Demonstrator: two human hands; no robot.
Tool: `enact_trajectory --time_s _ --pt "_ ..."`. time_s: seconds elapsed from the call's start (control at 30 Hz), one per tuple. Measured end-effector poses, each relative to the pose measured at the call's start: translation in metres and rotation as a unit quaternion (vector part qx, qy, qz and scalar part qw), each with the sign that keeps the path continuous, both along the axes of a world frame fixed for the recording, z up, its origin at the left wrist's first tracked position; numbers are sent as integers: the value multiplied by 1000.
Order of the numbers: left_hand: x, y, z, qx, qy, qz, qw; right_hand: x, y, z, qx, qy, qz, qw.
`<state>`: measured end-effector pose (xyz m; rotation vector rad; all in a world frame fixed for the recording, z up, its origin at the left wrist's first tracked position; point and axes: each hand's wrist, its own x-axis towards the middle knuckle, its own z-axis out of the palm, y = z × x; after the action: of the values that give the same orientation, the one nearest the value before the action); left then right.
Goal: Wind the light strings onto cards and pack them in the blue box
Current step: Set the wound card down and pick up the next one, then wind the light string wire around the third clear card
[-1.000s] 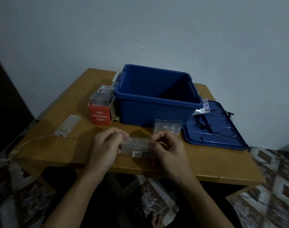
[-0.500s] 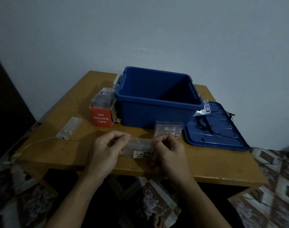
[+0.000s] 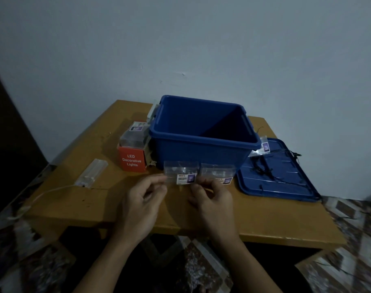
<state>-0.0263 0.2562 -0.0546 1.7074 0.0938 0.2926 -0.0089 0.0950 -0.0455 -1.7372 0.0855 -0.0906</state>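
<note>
Looking down in dim light, the view makes small details hard to read. The inside floor of the blue box (image 3: 203, 134) is lost in shadow, so its contents cannot be told. The contents of the clear packet (image 3: 180, 173) are too faint to make out; only its small printed label shows. A second clear packet (image 3: 219, 172) lies just behind it on the bench (image 3: 264, 218), partly hidden by the right hand (image 3: 212, 199).

Both forearms reach in from the bottom edge, backs of the hands up. The left hand (image 3: 142, 199) pinches the packet's left end between thumb and fingers; the right hand's fingers are closed on its right end. The packet is held just above the bench, in front of the box.

The box stands open at the middle back of the bench. Its blue lid (image 3: 286, 180) lies flat to the right, with a dark light string (image 3: 262, 168) and another small packet on it. A red carton (image 3: 132, 158) marked "LED Decorative Lights" stands left of the box.
</note>
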Motion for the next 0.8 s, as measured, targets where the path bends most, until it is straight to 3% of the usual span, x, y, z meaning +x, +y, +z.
enact_trajectory --time_s 0.43,0.6,0.8 --pt "0 3 0 24 36 -11 999 -5 0 0 -79 -16 10 997" --pt "0 4 3 53 60 2 997 -10 4 2 -156 -56 42 985" --pt "-4 17 19 84 109 -75 988 -17 13 7 -243 -82 97 962"
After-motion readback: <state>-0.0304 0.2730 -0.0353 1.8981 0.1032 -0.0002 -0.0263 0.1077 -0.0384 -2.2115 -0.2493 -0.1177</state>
